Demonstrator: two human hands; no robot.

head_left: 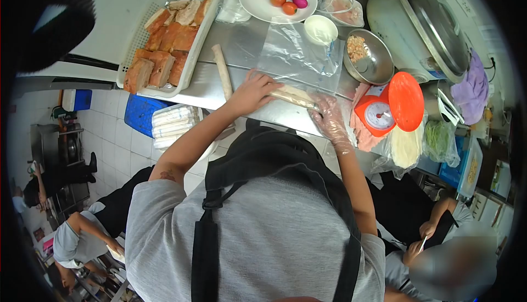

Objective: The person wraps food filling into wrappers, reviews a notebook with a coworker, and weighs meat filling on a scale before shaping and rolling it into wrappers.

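Note:
A pale, long roll wrapped in clear plastic film lies along the front of the steel table. My left hand is bare, its fingers bent over the roll's left end. At the other end, my right hand wears a clear plastic glove and has its fingers closed around the roll. Just beyond the roll, a flat sheet of clear plastic is spread on the metal. To the left, a pale stick like a rolling pin passes under my left forearm.
Left stands a white basket of roasted meat slabs. Behind are a plate of purple and orange eggs and a small white bowl. Right are a steel bowl, a red scale and a large lidded pot. Co-workers stand behind me.

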